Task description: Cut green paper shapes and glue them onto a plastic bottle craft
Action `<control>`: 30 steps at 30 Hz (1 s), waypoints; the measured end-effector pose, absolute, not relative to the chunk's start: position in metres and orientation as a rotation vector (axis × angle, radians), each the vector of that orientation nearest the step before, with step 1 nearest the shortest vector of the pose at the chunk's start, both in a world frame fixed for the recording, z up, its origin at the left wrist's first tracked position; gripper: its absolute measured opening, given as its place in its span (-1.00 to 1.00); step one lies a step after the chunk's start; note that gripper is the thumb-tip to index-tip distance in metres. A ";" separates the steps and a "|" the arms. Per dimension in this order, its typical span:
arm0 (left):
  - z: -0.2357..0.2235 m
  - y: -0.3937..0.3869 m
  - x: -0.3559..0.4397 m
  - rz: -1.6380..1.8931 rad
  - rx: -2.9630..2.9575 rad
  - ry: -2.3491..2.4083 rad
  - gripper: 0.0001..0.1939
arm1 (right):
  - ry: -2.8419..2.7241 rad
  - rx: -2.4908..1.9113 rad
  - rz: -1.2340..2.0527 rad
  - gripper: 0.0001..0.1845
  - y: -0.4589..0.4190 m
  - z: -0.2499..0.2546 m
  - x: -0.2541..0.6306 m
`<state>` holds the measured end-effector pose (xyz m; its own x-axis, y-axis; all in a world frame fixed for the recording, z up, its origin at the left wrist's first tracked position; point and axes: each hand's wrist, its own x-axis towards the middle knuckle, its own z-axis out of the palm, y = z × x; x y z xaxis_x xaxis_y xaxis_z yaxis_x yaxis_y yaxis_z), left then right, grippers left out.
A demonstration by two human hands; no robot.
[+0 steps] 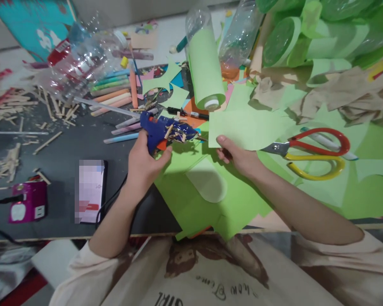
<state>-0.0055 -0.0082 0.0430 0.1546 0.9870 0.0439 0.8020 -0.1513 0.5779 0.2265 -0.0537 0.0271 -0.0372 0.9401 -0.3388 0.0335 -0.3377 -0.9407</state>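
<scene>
My left hand (147, 159) is closed around the handle of a blue glue gun (156, 129) with an orange trigger. Its nozzle points right, close to the left edge of a pale green paper piece (245, 129). Bits of wood stick to the gun's barrel. My right hand (234, 153) pinches that paper by its lower edge, thumb in front. Just right of this hand lie scissors (319, 148) with one red and one yellow handle loop, their blades partly hidden under the paper. Below both hands, a rounded pale green cutout (207, 180) rests on brighter green sheets (242, 204).
A plastic bottle wrapped in green paper (206, 63) lies behind my hands. Clear bottles (86, 59), coloured sticks (111, 93) and wood scraps (11, 102) cover the left. A phone (91, 191) and purple power adapter (27, 202) lie front left; crumpled brown paper (338, 95) is at right.
</scene>
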 end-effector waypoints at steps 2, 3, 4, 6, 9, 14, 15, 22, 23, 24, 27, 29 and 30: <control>0.041 -0.008 -0.004 0.608 2.022 1.711 -0.64 | -1.086 -1.461 1.487 -0.29 -0.054 0.027 0.227; 0.040 -0.008 -0.004 0.609 2.025 1.712 -0.65 | -1.092 -1.462 1.485 -0.29 -0.054 0.027 0.227; 0.039 -0.008 -0.004 0.607 2.029 1.711 -0.65 | -1.099 -1.460 1.482 -0.29 -0.054 0.027 0.227; 0.038 -0.008 -0.005 0.596 2.037 1.706 -0.65 | -1.109 -1.448 1.482 -0.28 -0.055 0.027 0.227; 0.036 -0.007 -0.006 0.585 2.053 1.692 -0.64 | -1.118 -1.432 1.502 -0.27 -0.055 0.025 0.227; 0.035 -0.007 -0.006 0.539 2.057 1.720 -0.64 | -1.151 -1.464 1.500 -0.26 -0.056 0.020 0.229; 0.035 -0.007 -0.006 0.525 2.052 1.728 -0.63 | -1.153 -1.461 1.503 -0.27 -0.056 0.019 0.229; 0.034 -0.007 -0.008 0.534 2.055 1.762 -0.52 | -1.123 -1.413 1.495 -0.30 -0.056 0.020 0.228; 0.035 -0.007 -0.008 0.527 2.053 1.764 -0.51 | -1.119 -1.412 1.491 -0.30 -0.056 0.020 0.228; 0.035 -0.007 -0.008 0.515 2.049 1.764 -0.51 | -1.119 -1.412 1.486 -0.30 -0.056 0.021 0.228; 0.037 -0.007 -0.007 0.501 2.044 1.757 -0.53 | -1.118 -1.423 1.480 -0.29 -0.055 0.023 0.227; 0.037 -0.008 -0.007 0.520 2.053 1.747 -0.55 | -1.120 -1.429 1.485 -0.28 -0.054 0.023 0.226; 0.037 -0.008 -0.007 0.526 2.058 1.744 -0.56 | -1.120 -1.428 1.487 -0.28 -0.054 0.023 0.226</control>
<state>-0.0067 -0.0077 0.0372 0.1550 0.9874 0.0323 0.8407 -0.1490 0.5206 0.2263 -0.0541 0.0232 -0.0704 0.9465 -0.3150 0.0413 -0.3127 -0.9489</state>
